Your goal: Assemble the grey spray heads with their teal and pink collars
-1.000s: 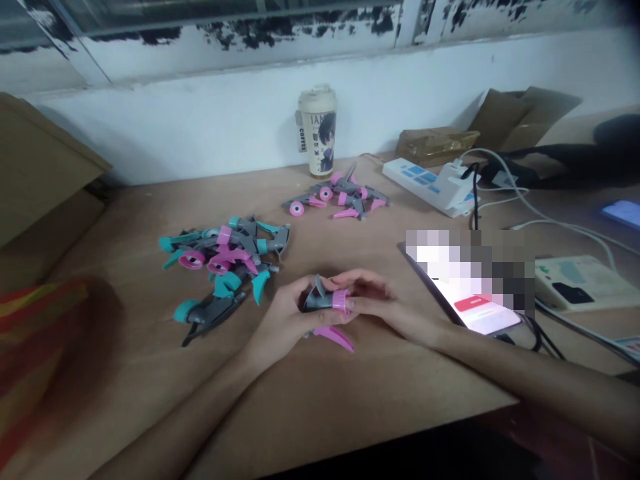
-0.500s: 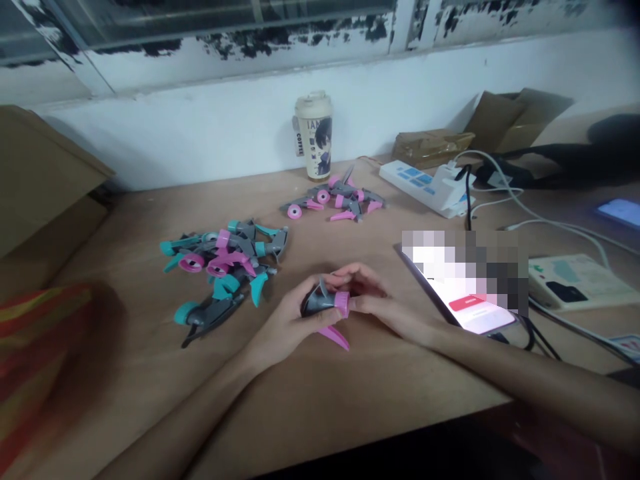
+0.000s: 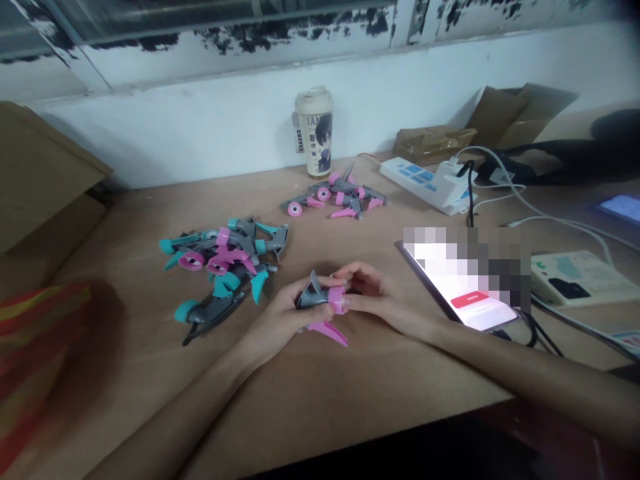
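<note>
Both my hands meet over the wooden table (image 3: 350, 400) on one grey spray-trigger head (image 3: 313, 298) with a pink nozzle cap and a pink lever hanging below it. My left hand (image 3: 280, 320) wraps its grey body from the left. My right hand (image 3: 380, 300) pinches the pink cap end with its fingertips. To the left lies a pile of grey trigger heads with teal and pink parts (image 3: 225, 263). A smaller pile of grey and pink trigger heads (image 3: 340, 193) lies further back.
A lit phone (image 3: 470, 293) lies right of my hands. Behind it are a white power strip (image 3: 425, 180) with cables, a coffee cup (image 3: 314, 132) by the wall, cardboard boxes (image 3: 40, 180) at left, and a box (image 3: 575, 277) at right.
My hands and the trigger head have stayed in the same spot; the fingers have shifted slightly on it. The view has wobbled a little.
</note>
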Available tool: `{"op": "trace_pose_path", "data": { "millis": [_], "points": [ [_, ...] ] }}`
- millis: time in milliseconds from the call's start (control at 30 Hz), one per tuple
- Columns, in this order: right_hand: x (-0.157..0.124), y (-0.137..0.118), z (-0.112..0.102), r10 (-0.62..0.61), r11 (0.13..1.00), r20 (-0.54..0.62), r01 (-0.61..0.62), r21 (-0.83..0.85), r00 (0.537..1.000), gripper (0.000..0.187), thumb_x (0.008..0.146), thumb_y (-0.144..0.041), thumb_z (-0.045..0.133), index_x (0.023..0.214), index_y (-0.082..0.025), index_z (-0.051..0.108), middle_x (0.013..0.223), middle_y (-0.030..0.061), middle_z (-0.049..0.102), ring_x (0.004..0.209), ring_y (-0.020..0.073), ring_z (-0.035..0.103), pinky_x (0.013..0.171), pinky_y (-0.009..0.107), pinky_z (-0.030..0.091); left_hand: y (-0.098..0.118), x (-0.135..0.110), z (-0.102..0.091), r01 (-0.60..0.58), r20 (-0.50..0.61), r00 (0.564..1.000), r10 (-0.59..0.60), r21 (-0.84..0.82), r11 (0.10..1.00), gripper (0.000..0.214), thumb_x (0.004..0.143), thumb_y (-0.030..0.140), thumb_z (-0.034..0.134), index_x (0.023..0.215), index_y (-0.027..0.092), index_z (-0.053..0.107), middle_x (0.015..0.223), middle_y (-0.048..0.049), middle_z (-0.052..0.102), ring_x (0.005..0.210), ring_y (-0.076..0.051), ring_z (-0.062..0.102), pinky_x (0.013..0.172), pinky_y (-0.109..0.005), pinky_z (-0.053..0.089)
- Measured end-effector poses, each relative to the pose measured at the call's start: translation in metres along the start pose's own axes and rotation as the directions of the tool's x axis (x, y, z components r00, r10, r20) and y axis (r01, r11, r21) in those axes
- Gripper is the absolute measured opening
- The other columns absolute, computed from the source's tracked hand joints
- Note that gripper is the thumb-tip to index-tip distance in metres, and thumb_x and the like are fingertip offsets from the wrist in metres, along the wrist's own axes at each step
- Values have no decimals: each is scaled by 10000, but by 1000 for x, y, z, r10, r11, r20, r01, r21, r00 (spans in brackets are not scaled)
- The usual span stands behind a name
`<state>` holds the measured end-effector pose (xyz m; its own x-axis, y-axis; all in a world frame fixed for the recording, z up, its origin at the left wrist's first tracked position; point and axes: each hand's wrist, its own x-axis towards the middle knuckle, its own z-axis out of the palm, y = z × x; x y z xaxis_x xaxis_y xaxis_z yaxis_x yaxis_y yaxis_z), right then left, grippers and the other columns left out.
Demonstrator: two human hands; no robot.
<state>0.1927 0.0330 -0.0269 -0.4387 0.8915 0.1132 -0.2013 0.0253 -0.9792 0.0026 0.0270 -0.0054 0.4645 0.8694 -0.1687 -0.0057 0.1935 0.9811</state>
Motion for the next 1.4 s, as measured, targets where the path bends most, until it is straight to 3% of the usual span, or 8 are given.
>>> {"op": "trace_pose_path", "data": {
  "millis": [200,400,833,1033,1133,1233,1300,1400],
  "points": [
    [0,-2,1,26,999,0,-26,21,1000,277,719,-191,694,954,-235,553,958,-4,607,923,131,594,854,317,482,1,1,0,2,-1,1000,-2,20,1000,368,723,242,708,1084,219,637,958,-46,669,863,-167,612,809,-293,478],
    [-5,1,3,-38,999,31,39,-5,999,305,719,-219,677,983,-246,527,993,10,563,931,154,563,814,341,485,5,1,2,-17,28,1000,12,199,980,370,697,230,729,1056,186,653,1063,-56,657,1013,-222,578,917,-342,424],
    [-13,-6,4,-35,979,85,51,-199,996,231,789,-232,560,997,-216,459,1004,40,515,936,178,544,808,356,470,3,3,3,-47,76,997,27,288,957,393,695,253,725,1076,190,654,974,-38,653,908,-182,581,837,-293,439],
    [-11,-8,3,-66,969,78,82,-234,995,221,765,-202,559,967,-212,469,1010,46,522,944,180,549,812,356,470,4,1,7,-33,49,999,20,280,959,376,688,234,729,1055,192,660,931,-20,648,854,-164,583,803,-280,440],
    [-11,-9,3,-41,976,74,56,-210,996,233,766,-214,579,972,-207,471,1003,48,531,928,179,562,801,362,483,2,1,5,8,46,999,-19,222,975,367,693,239,732,1049,193,658,887,-13,648,810,-147,585,748,-254,447],
    [-12,-11,6,-61,978,45,69,-197,997,260,781,-257,613,992,-205,470,991,48,548,890,167,582,780,357,500,-2,2,0,25,34,999,-26,42,999,357,715,270,722,1054,191,645,863,-17,647,779,-134,597,694,-230,456],
    [-13,-14,8,-162,957,-12,154,-247,987,275,781,-270,635,996,-207,476,981,44,559,862,157,589,761,344,509,-4,3,-3,21,45,999,-16,-112,993,328,730,305,712,1028,187,643,851,-21,642,755,-129,604,646,-214,458],
    [-15,-22,8,-395,830,-41,337,-444,918,228,787,-257,638,977,-203,522,944,40,565,833,148,582,741,330,508,-5,4,-6,32,86,996,-10,-254,967,276,763,357,677,961,167,652,802,-27,633,709,-115,598,585,-189,448]
  ]
}}
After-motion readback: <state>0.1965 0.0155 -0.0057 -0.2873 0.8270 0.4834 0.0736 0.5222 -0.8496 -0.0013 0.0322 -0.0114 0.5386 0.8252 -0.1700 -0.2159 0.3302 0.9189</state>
